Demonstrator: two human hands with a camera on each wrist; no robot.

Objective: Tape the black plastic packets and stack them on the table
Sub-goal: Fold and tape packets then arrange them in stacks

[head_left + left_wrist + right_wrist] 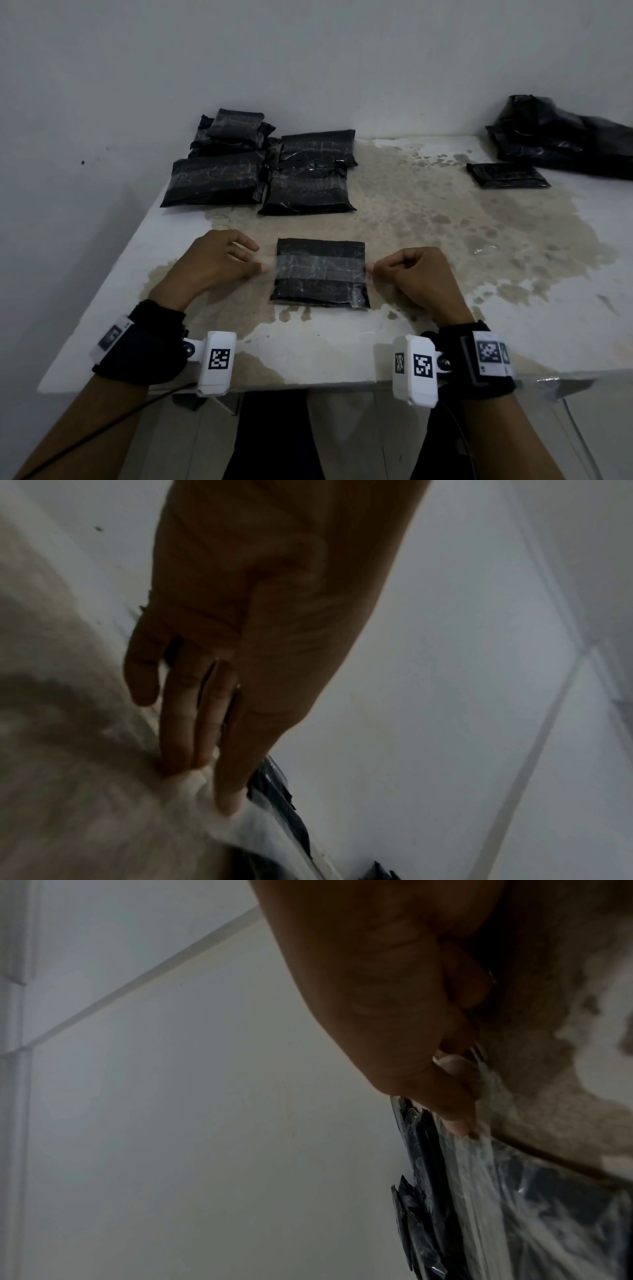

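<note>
Lying flat near the front middle of the stained white table [428, 219], a black packet [320, 272] has a strip of clear tape [320, 265] across it in the head view. The left hand [212, 263] pinches the tape's left end, its other fingers loosely spread; the right hand [416, 277], fingers curled, pinches the right end. A group of taped packets [260, 164] sits at the far left, partly piled. A small packet [507, 174] and a black bag [561, 137] lie far right.

From the left wrist, straight fingers [178, 723] touch the tabletop by the packet's edge [274, 785].

From the right wrist, thumb and finger [455, 1118] grip clear tape [479, 1177] over the packet [548, 1191].
</note>
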